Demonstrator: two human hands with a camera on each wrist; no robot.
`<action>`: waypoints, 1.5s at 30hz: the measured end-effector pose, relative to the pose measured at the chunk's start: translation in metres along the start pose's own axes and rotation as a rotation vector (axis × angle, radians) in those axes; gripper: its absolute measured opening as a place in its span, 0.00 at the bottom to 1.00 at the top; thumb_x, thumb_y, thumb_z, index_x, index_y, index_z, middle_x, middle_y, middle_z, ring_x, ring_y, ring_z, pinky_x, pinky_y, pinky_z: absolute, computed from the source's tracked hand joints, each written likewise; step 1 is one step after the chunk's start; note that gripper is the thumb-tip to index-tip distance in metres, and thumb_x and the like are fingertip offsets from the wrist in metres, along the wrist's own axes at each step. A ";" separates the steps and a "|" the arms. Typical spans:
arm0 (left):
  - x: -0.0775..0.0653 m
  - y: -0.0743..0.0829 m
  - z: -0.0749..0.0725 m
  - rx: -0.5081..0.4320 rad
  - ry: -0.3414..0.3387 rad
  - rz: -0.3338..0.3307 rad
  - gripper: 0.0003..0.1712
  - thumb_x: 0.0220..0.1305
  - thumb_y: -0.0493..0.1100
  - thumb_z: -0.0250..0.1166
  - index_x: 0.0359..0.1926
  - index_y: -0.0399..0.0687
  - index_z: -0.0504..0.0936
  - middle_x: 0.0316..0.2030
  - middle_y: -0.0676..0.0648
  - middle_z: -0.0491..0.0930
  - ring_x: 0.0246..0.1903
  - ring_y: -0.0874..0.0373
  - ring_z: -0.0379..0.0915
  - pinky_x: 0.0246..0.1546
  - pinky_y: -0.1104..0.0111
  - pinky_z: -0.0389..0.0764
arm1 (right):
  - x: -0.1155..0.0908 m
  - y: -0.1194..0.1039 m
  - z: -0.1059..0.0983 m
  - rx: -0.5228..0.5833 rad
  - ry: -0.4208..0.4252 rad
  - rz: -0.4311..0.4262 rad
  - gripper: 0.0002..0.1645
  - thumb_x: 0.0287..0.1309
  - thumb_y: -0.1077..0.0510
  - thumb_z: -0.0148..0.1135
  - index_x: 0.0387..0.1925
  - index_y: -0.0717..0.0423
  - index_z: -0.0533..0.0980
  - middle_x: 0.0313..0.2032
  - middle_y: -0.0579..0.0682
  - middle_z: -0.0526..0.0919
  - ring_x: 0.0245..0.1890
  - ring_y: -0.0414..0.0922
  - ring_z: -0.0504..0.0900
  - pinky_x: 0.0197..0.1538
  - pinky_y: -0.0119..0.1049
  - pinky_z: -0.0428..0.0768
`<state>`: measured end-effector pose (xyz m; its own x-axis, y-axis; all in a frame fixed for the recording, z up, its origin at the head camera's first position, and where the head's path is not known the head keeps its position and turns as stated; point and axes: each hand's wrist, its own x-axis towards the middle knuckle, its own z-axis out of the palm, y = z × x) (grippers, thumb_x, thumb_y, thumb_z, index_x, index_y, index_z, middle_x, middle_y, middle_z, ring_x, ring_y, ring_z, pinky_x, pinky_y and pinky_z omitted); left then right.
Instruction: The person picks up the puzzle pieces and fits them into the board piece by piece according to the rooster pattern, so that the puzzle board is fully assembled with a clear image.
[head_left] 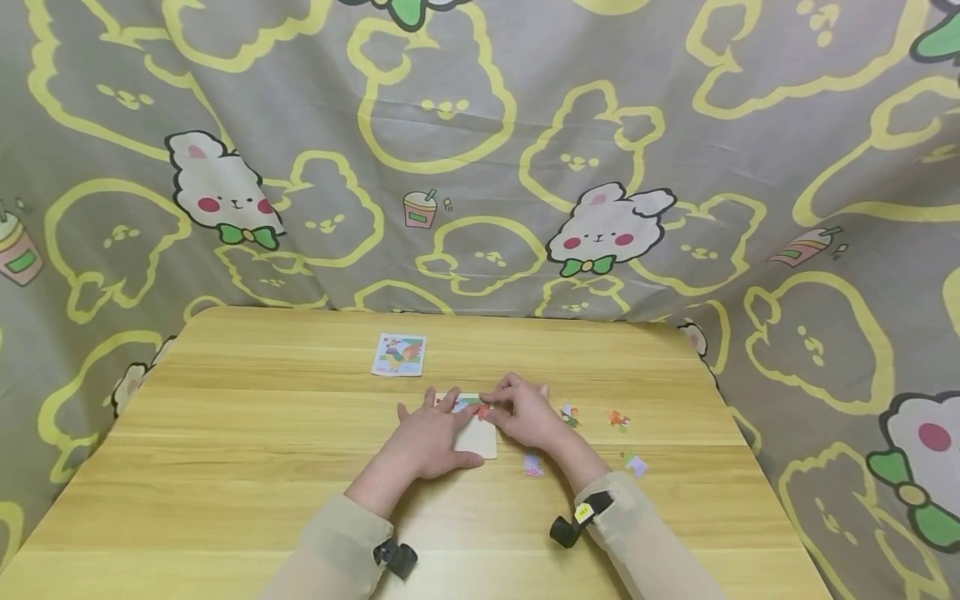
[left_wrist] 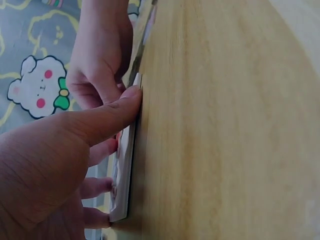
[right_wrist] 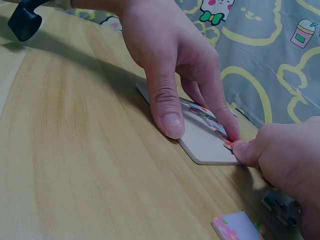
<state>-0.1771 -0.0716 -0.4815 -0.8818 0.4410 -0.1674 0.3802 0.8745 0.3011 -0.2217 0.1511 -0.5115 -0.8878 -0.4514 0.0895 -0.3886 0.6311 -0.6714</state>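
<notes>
A small pale puzzle board [head_left: 480,442] lies on the table, its far part covered with colourful pieces and its near part bare. My left hand [head_left: 427,442] rests across it with fingers spread; the thumb touches the near edge and the other fingertips reach the far side. At the board's right side my right hand [head_left: 528,415] pinches a small orange-red puzzle piece [right_wrist: 228,144] against the surface. In the right wrist view, the left index fingertip touches down beside that piece. The right hand's curled fingers [left_wrist: 100,75] partly hide behind the left thumb in the left wrist view.
Loose puzzle pieces lie to the right: a green-and-orange one [head_left: 571,417], an orange one [head_left: 618,418], a lilac-pink one [head_left: 532,465] and a lilac-green one [head_left: 634,464]. A picture card [head_left: 399,355] lies behind the board. A patterned curtain [head_left: 480,192] hangs along the table's far edge.
</notes>
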 end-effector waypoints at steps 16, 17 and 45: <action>0.001 0.003 -0.004 -0.013 -0.008 0.004 0.52 0.59 0.75 0.71 0.80 0.62 0.70 0.80 0.39 0.59 0.74 0.22 0.51 0.57 0.16 0.57 | 0.000 0.001 -0.004 0.034 0.010 0.021 0.18 0.64 0.51 0.77 0.53 0.52 0.89 0.40 0.39 0.77 0.38 0.41 0.75 0.55 0.55 0.54; 0.001 0.003 -0.004 -0.015 -0.004 0.006 0.52 0.59 0.75 0.71 0.79 0.61 0.70 0.80 0.38 0.60 0.74 0.22 0.52 0.56 0.16 0.57 | 0.000 0.001 -0.004 0.037 0.016 0.018 0.18 0.64 0.51 0.77 0.53 0.52 0.89 0.40 0.39 0.77 0.38 0.41 0.75 0.55 0.56 0.55; 0.003 0.002 -0.004 0.014 -0.028 -0.018 0.54 0.57 0.77 0.71 0.80 0.64 0.69 0.80 0.41 0.59 0.74 0.22 0.52 0.57 0.17 0.59 | -0.001 -0.004 -0.001 -0.004 -0.006 -0.013 0.23 0.69 0.54 0.72 0.61 0.56 0.84 0.39 0.41 0.78 0.35 0.40 0.73 0.56 0.57 0.56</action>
<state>-0.1803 -0.0697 -0.4781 -0.8805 0.4304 -0.1990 0.3684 0.8852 0.2842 -0.2193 0.1496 -0.5085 -0.8809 -0.4638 0.0939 -0.4014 0.6273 -0.6673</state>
